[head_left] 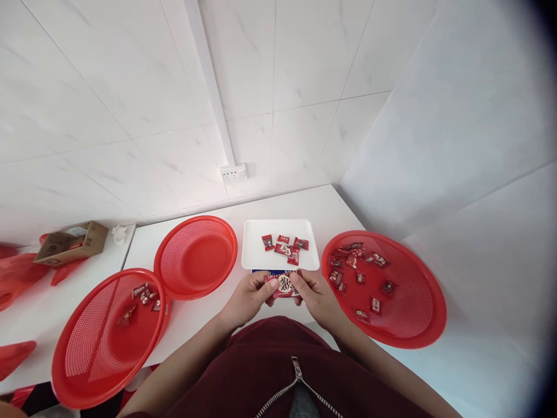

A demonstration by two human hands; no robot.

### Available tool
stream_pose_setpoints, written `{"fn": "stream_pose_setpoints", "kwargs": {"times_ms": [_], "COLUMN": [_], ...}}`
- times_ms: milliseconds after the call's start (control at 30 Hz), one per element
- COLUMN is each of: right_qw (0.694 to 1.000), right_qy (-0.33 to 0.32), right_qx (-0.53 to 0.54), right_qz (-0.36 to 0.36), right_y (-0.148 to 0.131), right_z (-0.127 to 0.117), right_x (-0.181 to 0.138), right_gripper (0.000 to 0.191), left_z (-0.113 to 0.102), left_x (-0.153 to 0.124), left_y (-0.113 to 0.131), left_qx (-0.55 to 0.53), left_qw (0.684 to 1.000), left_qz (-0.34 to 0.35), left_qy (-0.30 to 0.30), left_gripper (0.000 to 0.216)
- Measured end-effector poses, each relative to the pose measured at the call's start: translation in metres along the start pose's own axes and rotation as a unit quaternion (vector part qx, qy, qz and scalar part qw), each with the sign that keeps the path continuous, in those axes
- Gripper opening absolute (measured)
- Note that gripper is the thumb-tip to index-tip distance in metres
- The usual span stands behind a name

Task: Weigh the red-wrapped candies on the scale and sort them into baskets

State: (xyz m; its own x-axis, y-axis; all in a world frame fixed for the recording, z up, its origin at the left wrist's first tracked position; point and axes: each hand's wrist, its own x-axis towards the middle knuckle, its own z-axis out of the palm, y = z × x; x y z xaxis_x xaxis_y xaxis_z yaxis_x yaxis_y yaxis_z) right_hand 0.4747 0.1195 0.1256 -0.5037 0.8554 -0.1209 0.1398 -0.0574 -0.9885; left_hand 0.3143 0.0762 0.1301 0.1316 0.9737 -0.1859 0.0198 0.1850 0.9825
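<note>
Between my two hands, just in front of the white tray [251,244], is a red packet [284,285] with a cream patch and dark lettering. My left hand [246,296] pinches its left end, thumb on top. The right end is gripped by my right hand [317,295] in the same way, with the fingers mostly hidden beneath. A strip of something dark blue [270,271] shows behind the packet at the tray's near edge. Several small red wrapped packets lie on the tray, among them a dark red packet [267,242] standing apart on the left.
On the right, a red basket [418,305] holds several small wrapped packets. Left of the tray stands a red basket [204,255]; nearer, another red basket [113,348] contains a few packets. A cardboard box [73,244] sits far left. A wall socket [234,173] is behind the table.
</note>
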Motion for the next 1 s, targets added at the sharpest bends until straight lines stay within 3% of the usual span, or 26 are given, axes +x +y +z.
{"fn": "stream_pose_setpoints", "kwargs": {"times_ms": [167,367,433,500,600,700,833,1000], "right_qw": [0.998,0.988,0.982,0.972,0.943,0.903,0.858,0.826], "right_qy": [-0.006,-0.053,-0.061,-0.049,-0.019,-0.005,-0.012,-0.057], "right_qx": [-0.06,-0.144,-0.174,-0.226,-0.33,-0.426,-0.506,-0.541], "right_qz": [0.01,0.022,0.026,0.032,0.042,0.058,0.09,0.148], "right_y": [0.02,0.065,0.082,0.098,0.118,0.13,0.138,0.146], "right_z": [0.0,0.007,0.005,0.0,-0.014,-0.024,-0.022,-0.015], "right_x": [0.006,0.017,0.023,0.031,0.044,0.058,0.073,0.083], "right_gripper": [0.043,0.038,0.038,0.034,0.026,0.034,0.043,0.049], "left_z": [-0.002,-0.012,-0.021,-0.036,-0.065,-0.09,-0.094,-0.071], "left_x": [0.003,0.008,0.011,0.015,0.019,0.019,0.016,0.019], "left_y": [-0.016,-0.062,-0.077,-0.086,-0.089,-0.088,-0.094,-0.102], "left_qx": [-0.008,-0.036,-0.072,-0.138,-0.256,-0.341,-0.379,-0.395], "left_qw": [0.999,0.987,0.979,0.957,0.887,0.831,0.822,0.833], "left_qz": [-0.051,-0.155,-0.174,-0.188,-0.201,-0.19,-0.205,-0.259], "left_qy": [-0.013,0.033,0.082,0.173,0.328,0.397,0.371,0.288], "left_gripper": [0.04,0.041,0.039,0.036,0.029,0.027,0.027,0.021]}}
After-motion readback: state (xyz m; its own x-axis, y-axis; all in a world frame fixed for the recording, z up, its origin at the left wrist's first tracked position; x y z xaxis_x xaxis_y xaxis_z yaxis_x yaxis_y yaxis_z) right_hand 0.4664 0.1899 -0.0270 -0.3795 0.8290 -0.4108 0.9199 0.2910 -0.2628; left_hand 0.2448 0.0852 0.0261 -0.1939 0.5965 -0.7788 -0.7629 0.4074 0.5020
